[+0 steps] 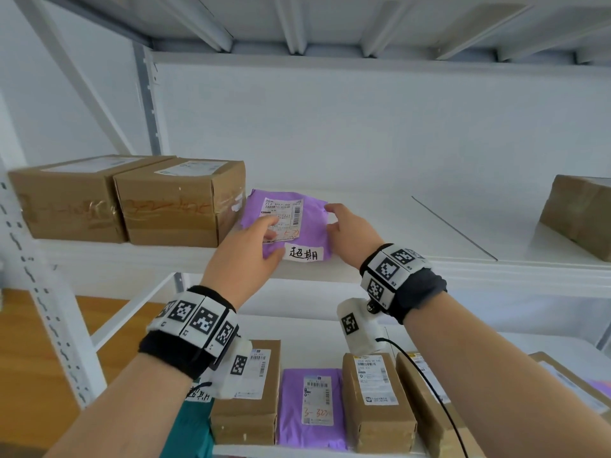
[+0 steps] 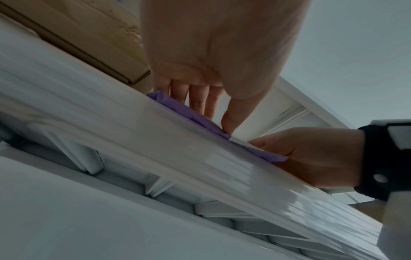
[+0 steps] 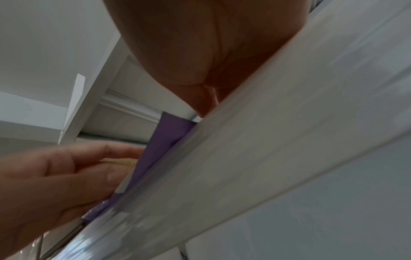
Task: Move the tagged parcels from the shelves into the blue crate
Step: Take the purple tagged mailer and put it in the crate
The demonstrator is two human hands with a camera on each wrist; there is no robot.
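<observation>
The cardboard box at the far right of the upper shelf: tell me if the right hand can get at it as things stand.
Probably yes. The shelf between the right hand and the cardboard box lies bare, but that hand is now on the purple parcel and would have to let go.

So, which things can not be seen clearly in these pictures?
- Blue crate: in no view.
- Shipping label on the purple parcel: head view, print too small, partly covered by the left hand.
- Right hand: head view shows its back, so the grip underneath is hidden; in the right wrist view the shelf edge covers its fingers.
- Cardboard box at the far right: cut off by the frame edge.
</observation>
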